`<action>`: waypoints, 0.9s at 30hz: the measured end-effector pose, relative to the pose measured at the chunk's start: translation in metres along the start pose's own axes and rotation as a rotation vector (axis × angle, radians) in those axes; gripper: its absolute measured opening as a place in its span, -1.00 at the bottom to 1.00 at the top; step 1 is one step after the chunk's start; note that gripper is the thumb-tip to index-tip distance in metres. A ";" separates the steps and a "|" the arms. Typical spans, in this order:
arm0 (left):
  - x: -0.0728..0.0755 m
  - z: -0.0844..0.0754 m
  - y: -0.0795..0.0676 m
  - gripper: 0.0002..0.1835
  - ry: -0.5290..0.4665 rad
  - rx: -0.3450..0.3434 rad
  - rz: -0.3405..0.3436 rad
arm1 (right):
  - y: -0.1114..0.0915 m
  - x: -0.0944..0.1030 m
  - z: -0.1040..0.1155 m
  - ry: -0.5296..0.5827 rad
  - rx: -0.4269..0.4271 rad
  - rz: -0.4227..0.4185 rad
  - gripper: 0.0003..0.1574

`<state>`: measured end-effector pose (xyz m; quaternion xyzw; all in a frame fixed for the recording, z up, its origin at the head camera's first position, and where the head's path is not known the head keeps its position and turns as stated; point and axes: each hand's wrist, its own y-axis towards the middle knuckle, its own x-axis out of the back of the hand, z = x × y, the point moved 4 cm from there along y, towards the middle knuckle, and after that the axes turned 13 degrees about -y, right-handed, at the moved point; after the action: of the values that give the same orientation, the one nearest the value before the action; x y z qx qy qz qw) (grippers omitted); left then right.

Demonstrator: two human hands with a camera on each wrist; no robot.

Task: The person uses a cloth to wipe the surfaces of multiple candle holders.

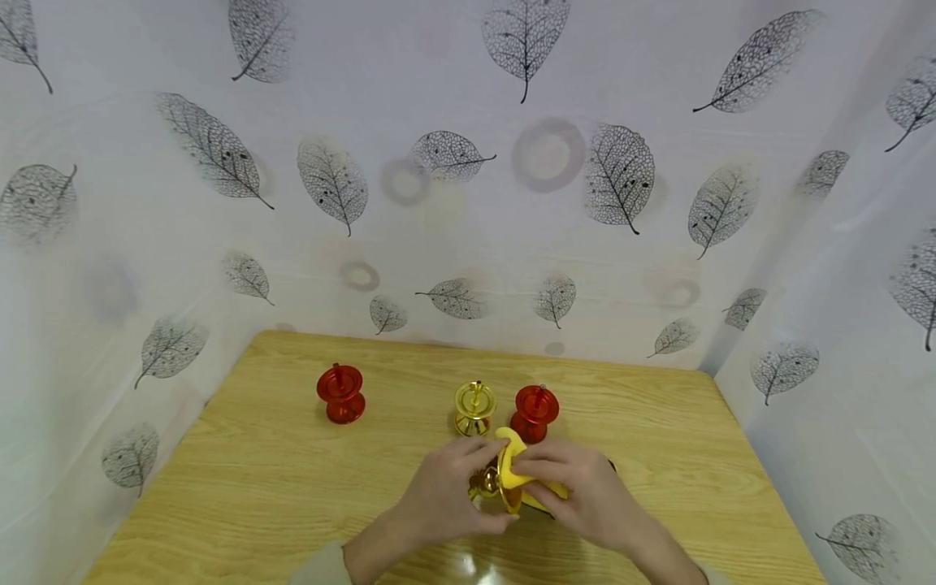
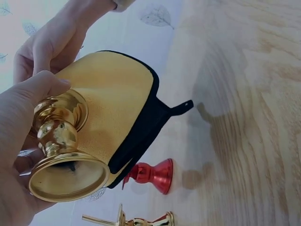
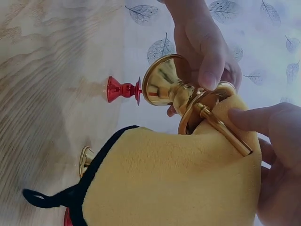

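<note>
My left hand point(image 1: 446, 493) grips a shiny gold candle holder point(image 2: 57, 136) by its dish, tipped on its side above the table. Its hollow flared base faces the left wrist camera. A thin gold spike stands out from the dish in the right wrist view. With thumb and fingers, my right hand point(image 1: 585, 496) pinches a yellow cloth point(image 3: 174, 174) that has black edging and a black hanging loop. A fold of this cloth lies over the dish's rim, beside the spike. The rest of the cloth hangs down below the right hand.
Behind my hands stand another gold candle holder point(image 1: 474, 409) and a red candle holder point(image 1: 536, 413), close together. A second red candle holder point(image 1: 341, 396) is farther left on the wooden table point(image 1: 270, 479). White leaf-printed sheeting point(image 1: 468, 227) encloses the back and sides.
</note>
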<state>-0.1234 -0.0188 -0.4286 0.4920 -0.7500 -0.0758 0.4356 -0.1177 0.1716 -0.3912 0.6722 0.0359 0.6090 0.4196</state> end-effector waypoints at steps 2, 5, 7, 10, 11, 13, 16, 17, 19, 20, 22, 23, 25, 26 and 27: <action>0.001 0.000 0.000 -0.09 -0.034 0.031 0.010 | 0.000 0.001 0.002 -0.062 0.067 -0.021 -0.66; 0.002 -0.001 0.001 -0.08 -0.084 0.076 0.026 | -0.001 0.004 0.004 -0.118 0.144 -0.030 -0.82; 0.002 -0.002 0.001 -0.08 -0.093 0.074 0.032 | -0.001 0.005 0.005 -0.133 0.170 -0.028 -0.86; 0.002 -0.004 0.002 -0.09 -0.070 0.031 0.028 | -0.001 0.007 0.006 -0.126 0.165 -0.029 -0.83; 0.002 -0.005 0.002 -0.09 -0.054 0.012 0.022 | -0.001 0.007 0.006 -0.115 0.150 -0.030 -0.79; 0.001 -0.007 0.002 -0.09 -0.011 -0.034 0.009 | 0.000 0.007 0.005 -0.088 0.099 -0.032 -0.65; 0.000 -0.008 0.002 -0.09 0.046 -0.079 -0.011 | 0.001 0.005 0.004 -0.011 -0.024 -0.016 -0.59; -0.001 -0.008 0.001 -0.09 0.059 -0.087 -0.015 | 0.001 0.004 0.003 0.013 -0.078 -0.004 -0.60; -0.002 -0.009 0.001 -0.10 0.088 -0.102 -0.026 | 0.001 0.001 0.001 0.072 -0.213 0.036 -0.67; -0.002 -0.009 0.001 -0.09 0.101 -0.105 -0.030 | 0.002 0.000 0.000 0.104 -0.284 0.058 -0.72; -0.003 -0.010 0.001 -0.09 0.135 -0.110 -0.040 | 0.001 -0.004 -0.004 0.160 -0.436 0.115 -0.82; -0.003 -0.010 0.001 -0.08 0.150 -0.111 -0.045 | 0.000 -0.005 -0.005 0.185 -0.500 0.139 -0.83; -0.004 -0.010 0.001 -0.07 0.172 -0.110 -0.049 | -0.001 -0.008 -0.007 0.231 -0.594 0.173 -0.81; -0.004 -0.010 0.001 -0.07 0.180 -0.107 -0.048 | -0.002 -0.009 -0.008 0.244 -0.617 0.184 -0.80; -0.004 -0.010 0.001 -0.07 0.185 -0.104 -0.047 | -0.002 -0.010 -0.008 0.256 -0.628 0.188 -0.80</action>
<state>-0.1162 -0.0116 -0.4241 0.4912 -0.6899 -0.0790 0.5258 -0.1257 0.1715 -0.4008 0.4291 -0.1628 0.7055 0.5401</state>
